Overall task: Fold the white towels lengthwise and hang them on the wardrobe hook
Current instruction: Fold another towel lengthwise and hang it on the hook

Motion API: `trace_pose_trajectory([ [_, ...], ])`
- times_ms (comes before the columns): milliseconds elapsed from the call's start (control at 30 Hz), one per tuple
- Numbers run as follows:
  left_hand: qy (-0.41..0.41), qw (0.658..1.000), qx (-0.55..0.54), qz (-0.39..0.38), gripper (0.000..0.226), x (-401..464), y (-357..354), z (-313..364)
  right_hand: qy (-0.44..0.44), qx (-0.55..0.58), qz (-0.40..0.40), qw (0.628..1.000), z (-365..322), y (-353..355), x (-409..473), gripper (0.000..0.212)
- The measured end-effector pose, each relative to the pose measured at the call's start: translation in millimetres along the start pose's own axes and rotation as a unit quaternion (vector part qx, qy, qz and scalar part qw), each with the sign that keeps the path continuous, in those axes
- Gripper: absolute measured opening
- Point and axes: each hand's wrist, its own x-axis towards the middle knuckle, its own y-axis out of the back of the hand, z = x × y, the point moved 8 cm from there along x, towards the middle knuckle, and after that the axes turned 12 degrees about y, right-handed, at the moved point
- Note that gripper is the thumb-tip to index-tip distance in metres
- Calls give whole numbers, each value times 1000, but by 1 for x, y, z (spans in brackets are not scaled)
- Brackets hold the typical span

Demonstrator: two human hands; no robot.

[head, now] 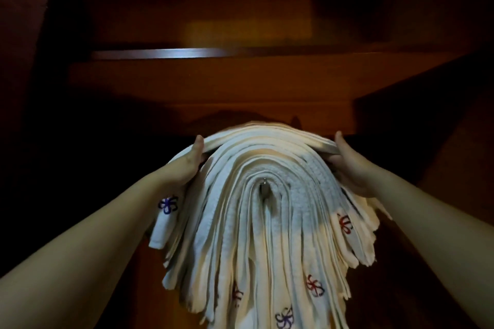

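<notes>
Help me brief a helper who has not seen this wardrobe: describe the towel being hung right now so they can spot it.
Inside the dark wooden wardrobe, a thick fan of white towels drapes over one metal hook. The top towel is the outermost arch. Unlike the others, it is held at each end, by the left hand and the right hand.

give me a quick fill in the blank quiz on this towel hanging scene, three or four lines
1. The top towel is held at its two ends by ____ hands, the left hand and the right hand.
2. The towels hang draped over a small metal ____ at the middle of the stack.
3. The embroidered motifs on the towels are shaped like ____.
4. The wardrobe behind is made of ____.

Missing words: both; hook; flowers; wood
</notes>
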Motion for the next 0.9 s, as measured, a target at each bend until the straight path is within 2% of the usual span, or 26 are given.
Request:
trace_pose_trajectory([
  [133, 62, 995, -79, 25, 134, -15, 16, -47, -23, -35, 19, 999, 13, 10, -21, 119],
  [200, 99, 987, -111, 65, 129, -24, 18, -71, -28, -45, 26, 998, 16, 10, -33, 113],
  [300, 139, 975, -67, 158, 122, -47, 22, -96, -40, -70, 43, 996, 19, 8, -52, 103],
  [400, 94, 968, -14, 234, 98, -69, 26, -87, -51, -125, 67, 989, 18, 5, -75, 96],
  [500, 30, 967, 0, 251, 94, -91, 11, -65, -55, -215, 78, 972, 8, -7, -105, 89],
  [600, -8, 976, -34, 215, 88, -115, -12, -50, -69, -253, 81, 962, -3, -27, -140, 85],
  [667, -36, 986, -26, 159, 72, -133, -32, -43, -64, -266, 72, 959, -15, -47, -168, 75],
  [800, -71, 993, 65, 73, 47, -177, -71, -47, -58, -327, -28, 943, -31, -100, -230, 53],
  [900, -53, 994, 91, -23, 44, -217, -101, -71, -99, -388, -60, 914, -20, -126, -287, 50],
])
